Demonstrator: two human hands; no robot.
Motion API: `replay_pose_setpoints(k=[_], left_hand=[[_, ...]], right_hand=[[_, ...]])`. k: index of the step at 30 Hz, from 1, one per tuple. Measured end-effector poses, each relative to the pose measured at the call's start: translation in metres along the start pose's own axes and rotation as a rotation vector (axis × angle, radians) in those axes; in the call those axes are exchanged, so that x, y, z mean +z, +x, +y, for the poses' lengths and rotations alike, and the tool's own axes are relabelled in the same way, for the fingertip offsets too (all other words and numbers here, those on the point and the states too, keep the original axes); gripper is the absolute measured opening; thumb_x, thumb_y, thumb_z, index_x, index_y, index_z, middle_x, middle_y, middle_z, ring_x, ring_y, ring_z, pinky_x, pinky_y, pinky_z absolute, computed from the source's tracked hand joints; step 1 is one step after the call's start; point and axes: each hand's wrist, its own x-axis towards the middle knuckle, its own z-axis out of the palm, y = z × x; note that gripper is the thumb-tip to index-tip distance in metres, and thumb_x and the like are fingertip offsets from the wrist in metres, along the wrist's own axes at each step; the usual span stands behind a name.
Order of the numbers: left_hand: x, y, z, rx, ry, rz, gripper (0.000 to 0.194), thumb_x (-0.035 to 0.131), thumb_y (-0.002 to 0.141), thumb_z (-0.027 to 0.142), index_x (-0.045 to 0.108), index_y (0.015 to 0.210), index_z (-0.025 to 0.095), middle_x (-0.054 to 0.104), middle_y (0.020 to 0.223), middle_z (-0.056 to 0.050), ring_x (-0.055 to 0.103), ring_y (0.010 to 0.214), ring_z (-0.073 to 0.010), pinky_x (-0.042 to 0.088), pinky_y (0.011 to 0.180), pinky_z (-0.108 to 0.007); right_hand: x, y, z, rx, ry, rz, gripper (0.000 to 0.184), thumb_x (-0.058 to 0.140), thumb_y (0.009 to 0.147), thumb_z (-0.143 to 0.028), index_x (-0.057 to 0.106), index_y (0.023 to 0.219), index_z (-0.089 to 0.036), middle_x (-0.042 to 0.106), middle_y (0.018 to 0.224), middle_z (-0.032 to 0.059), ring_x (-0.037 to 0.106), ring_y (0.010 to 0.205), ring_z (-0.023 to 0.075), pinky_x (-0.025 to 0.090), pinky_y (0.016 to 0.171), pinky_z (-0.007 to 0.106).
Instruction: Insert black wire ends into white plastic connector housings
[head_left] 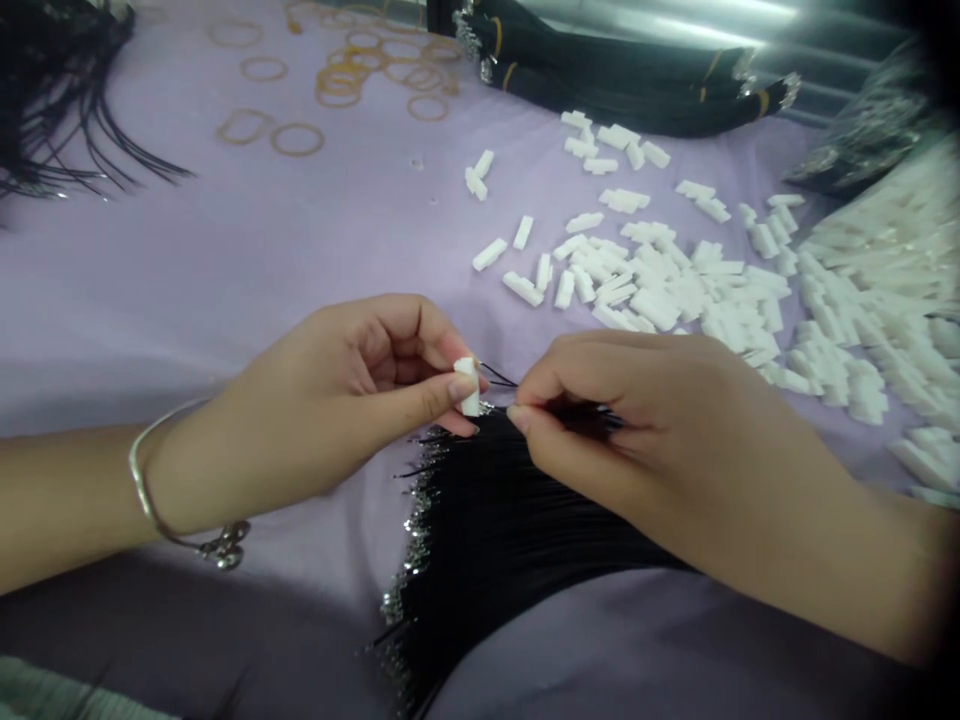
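Between thumb and fingers, my left hand (375, 380) pinches a small white plastic connector housing (467, 388). My right hand (637, 410) is closed just to the right of it, its thumb and forefinger on thin black wires (499, 378). One wire runs toward the housing; whether its end sits inside cannot be made out. Under both hands lies a thick fan of black wires (517, 530) with silvery metal terminals (416, 540) along its left edge. A silver bracelet hangs on my left wrist.
Loose white housings (675, 285) are heaped at the right, beside a clear plastic bag (900, 220). Tan rubber bands (298, 139) lie at the back. Banded black wire bundles (622, 75) rest behind; more black wires (60, 100) are at the far left. A lilac cloth (150, 280) covers the table.
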Motion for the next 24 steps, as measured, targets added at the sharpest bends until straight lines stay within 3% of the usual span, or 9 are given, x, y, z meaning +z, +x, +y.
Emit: replay_pose_setpoints(k=[24], left_hand=[[-0.0004, 0.0046, -0.0003, -0.058, -0.147, -0.022, 0.010, 0.072, 0.076, 0.016, 0.063, 0.074, 0.021, 0.071, 0.069, 0.005, 0.070, 0.066, -0.0095, 0.057, 0.060, -0.010]], right_hand=[[-0.0017, -0.0021, -0.0014, -0.020, -0.040, 0.056, 0.016, 0.057, 0.082, -0.012, 0.061, 0.068, -0.020, 0.056, 0.062, -0.0060, 0.051, 0.055, 0.0059, 0.038, 0.054, 0.020]])
